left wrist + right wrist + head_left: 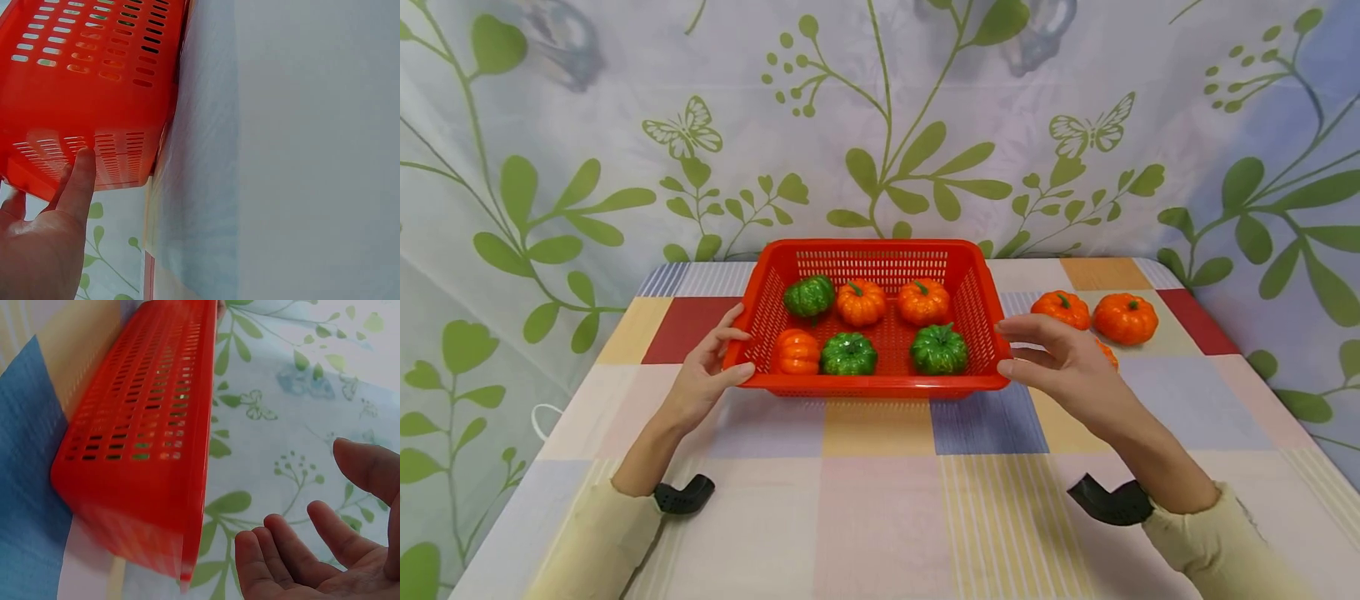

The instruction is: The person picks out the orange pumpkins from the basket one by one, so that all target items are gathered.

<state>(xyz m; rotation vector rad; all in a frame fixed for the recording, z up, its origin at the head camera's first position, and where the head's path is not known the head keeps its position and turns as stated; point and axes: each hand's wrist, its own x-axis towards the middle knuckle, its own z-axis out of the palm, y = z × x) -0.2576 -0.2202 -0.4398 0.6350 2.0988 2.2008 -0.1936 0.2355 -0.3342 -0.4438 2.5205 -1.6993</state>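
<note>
A red plastic basket (880, 382) with slotted walls stands on the patchwork tablecloth. In it lie several small pumpkins, among them an orange pumpkin (861, 302) and a green pumpkin (848, 354). My left hand (703, 367) is at the basket's left end, with its fingertips at the rim. In the left wrist view, an extended finger (78, 181) reaches the basket's slotted side wall. Beside the right end is my right hand (1067, 367). The right wrist view shows its fingers (290, 550) spread and apart from the red wall, holding nothing.
Right of the basket lie more orange pumpkins (1126, 319), one partly hidden behind my right hand. A leaf-patterned curtain (925, 125) hangs behind the table. The tablecloth (880, 500) extends in front of the basket. Each wrist wears a black band (685, 495).
</note>
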